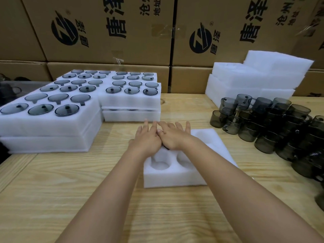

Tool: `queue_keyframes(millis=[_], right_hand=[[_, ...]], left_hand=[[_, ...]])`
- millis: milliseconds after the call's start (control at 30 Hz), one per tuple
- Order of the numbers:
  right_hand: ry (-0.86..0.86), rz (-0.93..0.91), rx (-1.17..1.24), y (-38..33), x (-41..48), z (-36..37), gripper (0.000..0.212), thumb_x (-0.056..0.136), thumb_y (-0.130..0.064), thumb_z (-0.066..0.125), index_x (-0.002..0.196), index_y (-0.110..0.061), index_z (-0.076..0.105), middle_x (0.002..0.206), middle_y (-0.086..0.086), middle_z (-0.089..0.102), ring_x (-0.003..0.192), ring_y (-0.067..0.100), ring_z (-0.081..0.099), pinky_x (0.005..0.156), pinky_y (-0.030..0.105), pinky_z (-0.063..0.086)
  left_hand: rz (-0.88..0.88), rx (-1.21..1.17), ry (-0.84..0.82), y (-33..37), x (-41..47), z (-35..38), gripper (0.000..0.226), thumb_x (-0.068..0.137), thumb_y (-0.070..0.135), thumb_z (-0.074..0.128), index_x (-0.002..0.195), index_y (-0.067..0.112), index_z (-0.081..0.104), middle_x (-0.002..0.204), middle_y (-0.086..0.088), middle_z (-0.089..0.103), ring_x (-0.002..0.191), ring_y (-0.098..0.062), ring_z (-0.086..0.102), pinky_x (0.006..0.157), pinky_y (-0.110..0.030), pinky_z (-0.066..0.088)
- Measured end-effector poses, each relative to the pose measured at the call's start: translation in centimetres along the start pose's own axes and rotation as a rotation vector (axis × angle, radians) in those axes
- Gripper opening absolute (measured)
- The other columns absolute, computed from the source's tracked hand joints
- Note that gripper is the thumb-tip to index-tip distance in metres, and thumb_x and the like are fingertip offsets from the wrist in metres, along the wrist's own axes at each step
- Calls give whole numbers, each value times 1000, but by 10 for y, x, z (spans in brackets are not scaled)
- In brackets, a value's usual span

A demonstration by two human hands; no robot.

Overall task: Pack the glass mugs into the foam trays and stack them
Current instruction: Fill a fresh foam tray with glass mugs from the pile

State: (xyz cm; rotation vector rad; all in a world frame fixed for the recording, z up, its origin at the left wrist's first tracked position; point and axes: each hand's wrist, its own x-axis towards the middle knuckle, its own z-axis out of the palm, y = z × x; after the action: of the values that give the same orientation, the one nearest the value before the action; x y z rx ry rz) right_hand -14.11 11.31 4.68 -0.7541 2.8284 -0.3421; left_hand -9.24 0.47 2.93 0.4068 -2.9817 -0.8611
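Progress: we see filled trays (49,127) stacked at left — loose mugs (263,132) piled at right. Our left hand (146,139) and right hand (173,136) lie flat, fingers straight, gripping nothing, over the near tray (175,179), its front pockets (160,164) empty.

1. In front of you lies a pale wooden table (52,190) with a strong grain
2. Behind its far edge you face a wall of brown cardboard boxes (140,50), stacked in rows
3. The upper boxes carry a round black logo (64,30) and large black Chinese characters (116,23)
4. Clear tape (166,31) shines across the seam between two upper boxes
5. At your far left something dark (7,92) sits blurred; you cannot tell what it is
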Motion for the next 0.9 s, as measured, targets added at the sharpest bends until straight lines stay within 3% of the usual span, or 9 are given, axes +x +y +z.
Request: queue_keyframes(millis=[133, 233, 300, 367, 433, 533, 667, 800, 900], right_hand=[[31, -53, 122, 5, -2, 3, 49, 99, -48, 12, 146, -38, 21, 154, -1, 25, 141, 26, 14, 112, 49, -8], [139, -95, 235, 8, -5, -1, 51, 98, -52, 21, 140, -30, 38, 146, 0, 40, 136, 27, 29, 113, 46, 12], [324, -96, 376, 22, -4, -14, 47, 98, -44, 36, 135, -17, 45, 141, 5, 45, 130, 27, 38, 108, 41, 28], [562, -35, 351, 50, -1, -34, 42, 96, -32, 46, 132, -11, 47, 137, 7, 46, 126, 25, 41, 102, 36, 33], [683, 95, 256, 88, 3, -56, 41, 94, -24, 46, 131, -9, 46, 137, 9, 43, 123, 27, 44, 95, 37, 37], [644, 272, 138, 142, 9, -79, 44, 93, -21, 46, 134, -7, 40, 140, 10, 35, 116, 35, 48, 85, 41, 42], [598, 302, 73, 183, 16, -90, 45, 91, -10, 47, 134, -10, 33, 137, 14, 37, 105, 35, 51, 73, 38, 42], [494, 323, 31, 192, 23, -91, 49, 91, -6, 49, 136, -8, 33, 138, 17, 37, 111, 37, 49, 87, 44, 46], [521, 284, -29, 192, 30, -92, 50, 90, -2, 48, 138, -11, 37, 139, 14, 39, 111, 37, 51, 79, 39, 44]], left_hand=[[48, -374, 106, 0, -8, 3, 48, 102, 26, 33, 149, 23, 30, 161, -3, 7, 147, -23, 11, 117, -33, 12], [61, -1171, 144, -5, -22, 10, 36, 99, 12, 42, 133, 19, 49, 140, -7, 48, 126, -20, 50, 105, -34, 41], [35, -1530, 214, -12, -34, 14, 29, 99, 18, 42, 126, 28, 50, 131, 4, 53, 113, -7, 58, 87, -22, 49], [64, -1575, 217, -15, -38, 16, 29, 99, 21, 43, 125, 32, 50, 137, 4, 48, 125, -11, 50, 95, -24, 44], [93, -1477, 183, -14, -37, 17, 35, 95, 18, 49, 129, 30, 50, 144, -1, 44, 130, -15, 46, 106, -33, 39], [139, -1344, 176, -13, -35, 18, 49, 79, 20, 58, 127, 26, 52, 139, 1, 48, 119, -12, 53, 95, -26, 45], [107, -1473, 152, -18, -30, 20, 46, 71, 21, 68, 115, 30, 61, 117, 5, 65, 105, -18, 64, 88, -35, 50], [66, -1494, 170, -19, -27, 22, 44, 72, 21, 68, 115, 30, 61, 118, 2, 66, 110, -23, 62, 93, -41, 48], [52, -1532, 159, -20, -27, 23, 47, 71, 18, 73, 116, 30, 60, 115, 2, 68, 105, -23, 66, 85, -38, 52]])
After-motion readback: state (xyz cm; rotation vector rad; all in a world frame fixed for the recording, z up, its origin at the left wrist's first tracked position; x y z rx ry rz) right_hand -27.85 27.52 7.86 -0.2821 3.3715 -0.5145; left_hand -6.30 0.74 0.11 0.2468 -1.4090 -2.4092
